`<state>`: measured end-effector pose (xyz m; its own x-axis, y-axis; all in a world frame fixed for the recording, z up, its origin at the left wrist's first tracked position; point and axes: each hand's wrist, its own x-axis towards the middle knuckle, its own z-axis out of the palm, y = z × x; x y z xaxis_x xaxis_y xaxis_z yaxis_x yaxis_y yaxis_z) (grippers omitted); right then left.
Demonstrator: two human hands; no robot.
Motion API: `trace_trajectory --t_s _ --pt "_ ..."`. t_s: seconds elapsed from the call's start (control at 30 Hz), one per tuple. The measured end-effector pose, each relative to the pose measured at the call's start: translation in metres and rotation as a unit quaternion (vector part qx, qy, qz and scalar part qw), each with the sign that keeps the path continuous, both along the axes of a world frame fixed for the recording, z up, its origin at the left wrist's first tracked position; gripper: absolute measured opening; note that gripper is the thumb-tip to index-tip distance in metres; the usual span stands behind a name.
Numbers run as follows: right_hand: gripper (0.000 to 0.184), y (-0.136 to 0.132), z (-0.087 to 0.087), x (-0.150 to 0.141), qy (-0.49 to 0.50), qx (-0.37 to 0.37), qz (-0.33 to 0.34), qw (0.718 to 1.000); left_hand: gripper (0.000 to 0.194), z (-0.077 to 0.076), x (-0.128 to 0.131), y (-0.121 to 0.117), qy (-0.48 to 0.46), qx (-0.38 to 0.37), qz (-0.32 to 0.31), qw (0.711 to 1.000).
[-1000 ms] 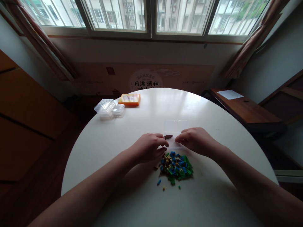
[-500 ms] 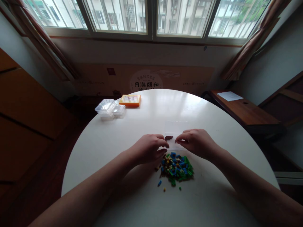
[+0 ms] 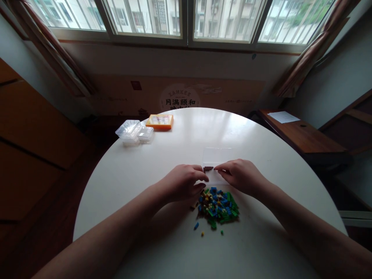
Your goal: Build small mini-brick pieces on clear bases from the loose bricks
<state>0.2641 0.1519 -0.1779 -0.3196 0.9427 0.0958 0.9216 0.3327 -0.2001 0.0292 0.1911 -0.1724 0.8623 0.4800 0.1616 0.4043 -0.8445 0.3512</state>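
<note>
A clear plastic case (image 3: 217, 155) lies with its lid folded back on the white round table. Dark reddish-brown toy bricks (image 3: 208, 168) form a short row in its left back part. At the right end of that row, the index fingertip of my right hand (image 3: 242, 176) meets a small dark piece, with the thumb lower and apart. Over the case's left front corner is my left hand (image 3: 184, 182), its fingers curved and the thumb separate; contact with the case is unclear. A pile of mixed building bricks (image 3: 217, 207), blue, green, yellow and brown, sits in front of the case.
Stacked clear plastic boxes (image 3: 129, 131) and an orange box (image 3: 159, 122) stand at the table's back left. A few loose bricks, one of them blue (image 3: 196, 225), lie before the pile. A wooden desk (image 3: 314, 135) with paper is at the right.
My right fingertips have moved slightly left and back to the end of the brick row, and the index finger and thumb have spread. The left hand has stayed at the case's corner.
</note>
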Motion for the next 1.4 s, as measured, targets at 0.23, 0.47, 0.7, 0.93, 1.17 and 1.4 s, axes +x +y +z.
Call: trace_trajectory --t_s 0.23,0.47,0.7,0.93,1.17,1.4 --pt "0.026 0.001 0.000 -0.001 0.010 0.005 0.010 1.000 0.019 0.000 -0.001 0.001 0.001 -0.004 -0.004 1.000" --pt "0.028 -0.001 0.003 0.002 0.042 0.032 0.009 0.999 0.021 0.000 -0.001 0.001 0.008 0.000 -0.003 1.000" --pt "0.024 -0.012 0.011 0.014 0.096 0.067 0.011 0.993 0.021 0.002 -0.003 0.002 -0.004 0.000 -0.002 1.000" --pt "0.021 -0.028 0.022 0.016 0.131 0.007 0.157 0.979 0.013 0.007 -0.005 0.002 -0.052 -0.019 -0.012 0.998" --pt "0.017 -0.031 0.014 0.003 0.098 -0.001 0.160 0.982 0.011 0.009 -0.010 0.003 -0.018 -0.043 -0.039 0.998" --pt "0.020 -0.032 0.012 -0.004 0.065 -0.017 0.150 0.986 0.017 0.008 -0.010 0.002 0.018 -0.077 -0.053 0.995"
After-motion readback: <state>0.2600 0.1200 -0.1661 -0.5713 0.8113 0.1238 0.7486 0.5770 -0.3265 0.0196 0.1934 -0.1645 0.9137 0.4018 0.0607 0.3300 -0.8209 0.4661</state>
